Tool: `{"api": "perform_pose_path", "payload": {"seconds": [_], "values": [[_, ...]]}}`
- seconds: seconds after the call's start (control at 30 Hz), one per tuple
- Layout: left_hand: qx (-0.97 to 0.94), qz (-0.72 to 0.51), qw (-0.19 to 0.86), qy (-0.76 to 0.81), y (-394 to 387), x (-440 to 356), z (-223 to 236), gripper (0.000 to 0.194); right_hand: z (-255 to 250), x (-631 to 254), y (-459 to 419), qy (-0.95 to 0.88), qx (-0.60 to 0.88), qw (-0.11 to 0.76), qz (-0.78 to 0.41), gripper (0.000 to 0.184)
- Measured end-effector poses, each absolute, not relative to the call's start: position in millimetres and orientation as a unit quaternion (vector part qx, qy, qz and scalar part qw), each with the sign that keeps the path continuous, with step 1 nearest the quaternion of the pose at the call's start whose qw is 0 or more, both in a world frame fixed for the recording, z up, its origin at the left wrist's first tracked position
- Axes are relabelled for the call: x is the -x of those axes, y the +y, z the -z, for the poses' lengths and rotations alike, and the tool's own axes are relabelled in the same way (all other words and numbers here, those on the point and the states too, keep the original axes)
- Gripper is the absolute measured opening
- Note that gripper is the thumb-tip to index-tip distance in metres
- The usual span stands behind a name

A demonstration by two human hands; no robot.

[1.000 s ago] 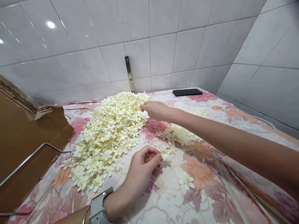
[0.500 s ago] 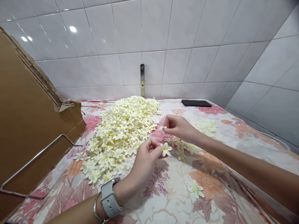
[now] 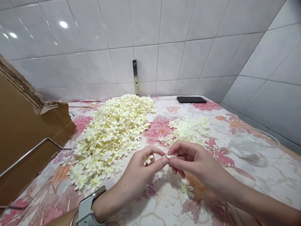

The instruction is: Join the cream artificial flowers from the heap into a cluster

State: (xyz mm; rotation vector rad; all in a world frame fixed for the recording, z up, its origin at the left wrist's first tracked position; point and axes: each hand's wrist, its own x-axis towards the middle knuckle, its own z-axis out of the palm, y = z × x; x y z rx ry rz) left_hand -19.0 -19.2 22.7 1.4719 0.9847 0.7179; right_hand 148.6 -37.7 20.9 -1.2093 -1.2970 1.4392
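Note:
My left hand [image 3: 141, 168] and my right hand [image 3: 192, 158] meet above the cloth, thumbs and forefingers pinched. Both sets of fingertips grip a small white flower piece [image 3: 168, 156], mostly covered by the fingers. A pale yellow-white flower [image 3: 148, 159] shows through the loop of my left thumb and forefinger; whether it is held there I cannot tell. Left of my hands lies a large heap of artificial-looking flowers [image 3: 115, 125]. Beyond my right hand is a smaller flower pile [image 3: 190, 130]. One single flower [image 3: 186, 189] lies below my right hand.
A floral tablecloth [image 3: 171, 207] covers the table. A black phone [image 3: 191, 99] lies at the back near the tiled wall [image 3: 169, 62]. To the right stands a clear bowl [image 3: 249, 146]. Cardboard [image 3: 30, 135] and a bent metal wire frame [image 3: 35, 150] are at the left.
My right hand has come down and toward me, meeting my left fingertips. The flower that showed at my left fingertips no longer shows plainly there. The view has shifted slightly right.

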Motion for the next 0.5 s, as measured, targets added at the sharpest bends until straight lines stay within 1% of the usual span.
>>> {"api": "perform_pose_path", "payload": {"seconds": [0.1, 0.27, 0.4, 0.5], "values": [[-0.615, -0.294, 0.598, 0.423, -16.8, 18.4, -22.9, 0.020, -21.2, -151.9, -37.3, -0.479, 0.463, 0.418, -0.617, 0.017], [-0.588, -0.288, 0.628, 0.420, -15.1, 17.1, -22.8, 0.021, -18.9, -156.8, -36.6, -0.359, 0.452, 0.404, -0.710, 0.016], [-0.624, -0.296, 0.580, 0.432, -13.5, 16.1, -21.0, 0.017, -15.0, -158.4, -36.8, -0.331, 0.429, 0.394, -0.742, 0.014], [-0.654, -0.301, 0.543, 0.433, -13.2, 15.5, -19.1, 0.017, -13.0, -156.9, -38.2, -0.324, 0.422, 0.402, -0.745, 0.019]]}}
